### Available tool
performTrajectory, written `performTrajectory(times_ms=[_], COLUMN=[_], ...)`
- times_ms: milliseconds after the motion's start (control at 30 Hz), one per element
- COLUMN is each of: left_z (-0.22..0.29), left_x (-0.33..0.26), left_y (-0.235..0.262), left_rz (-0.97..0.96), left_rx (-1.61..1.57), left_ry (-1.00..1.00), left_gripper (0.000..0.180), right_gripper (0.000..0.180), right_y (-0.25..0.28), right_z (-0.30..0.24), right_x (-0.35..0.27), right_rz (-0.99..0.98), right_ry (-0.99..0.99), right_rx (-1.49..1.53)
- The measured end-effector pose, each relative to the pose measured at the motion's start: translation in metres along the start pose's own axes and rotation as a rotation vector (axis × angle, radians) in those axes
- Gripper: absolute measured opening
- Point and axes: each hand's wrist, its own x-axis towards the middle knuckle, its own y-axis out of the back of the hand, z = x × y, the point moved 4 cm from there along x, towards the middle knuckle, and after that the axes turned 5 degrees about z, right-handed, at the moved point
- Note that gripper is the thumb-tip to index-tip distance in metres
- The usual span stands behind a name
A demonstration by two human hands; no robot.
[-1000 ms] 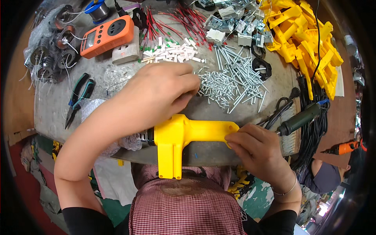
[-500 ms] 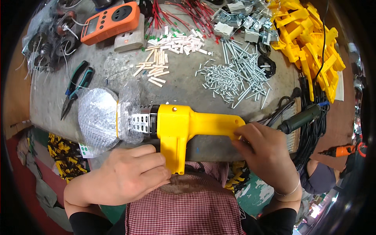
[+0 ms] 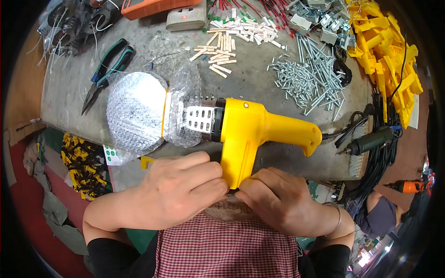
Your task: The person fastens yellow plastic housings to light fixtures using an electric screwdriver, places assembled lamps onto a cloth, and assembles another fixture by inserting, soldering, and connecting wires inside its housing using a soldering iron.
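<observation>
A yellow-handled power tool [image 3: 243,121] lies crosswise in front of me, its short yellow stem turned toward my body. Its left end carries a perforated metal sleeve [image 3: 200,118] and a round plate-like head [image 3: 136,113] wrapped in bubble wrap. My left hand [image 3: 178,190] is closed, its fingertips at the left side of the stem's near end. On the other side, my right hand [image 3: 278,199] pinches that same end between thumb and fingers. A black cord [image 3: 329,135] comes out at the handle's right end.
Pliers [image 3: 106,74] lie at the left. Beyond the tool are pale strips [image 3: 220,53], a heap of screws [image 3: 306,78] and red wires [image 3: 273,11]. Yellow housings [image 3: 387,55] are piled far right. A green electric screwdriver [image 3: 368,141] lies near black cables at the right edge.
My right hand has left the handle's right end and come to the stem's near end beside my left hand. The view has shifted, and the handle now tilts slightly toward me.
</observation>
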Motion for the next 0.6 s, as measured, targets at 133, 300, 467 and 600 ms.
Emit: performTrajectory(times_ms=[133,300,467,600], left_z=[0.001,-0.001,0.002,0.000], left_x=[-0.002,-0.001,-0.001,0.002], left_y=[-0.001,0.000,0.001,0.001], left_rz=[0.018,0.037,0.057,0.004], left_rx=[-0.022,-0.048,-0.076,-0.082], left_ry=[-0.016,-0.027,0.036,0.040], left_gripper=[0.022,0.015,0.019,0.018], right_gripper=[0.039,0.023,0.019,0.026], right_y=[0.002,0.030,0.081,0.083], right_z=[-0.005,0.008,0.042,0.054], right_x=[0.000,0.006,0.002,0.003], right_rz=[-0.044,0.048,0.330,0.294], right_ry=[-0.022,-0.196,-0.413,-0.385], right_rx=[-0.039,0.211,0.007,-0.054])
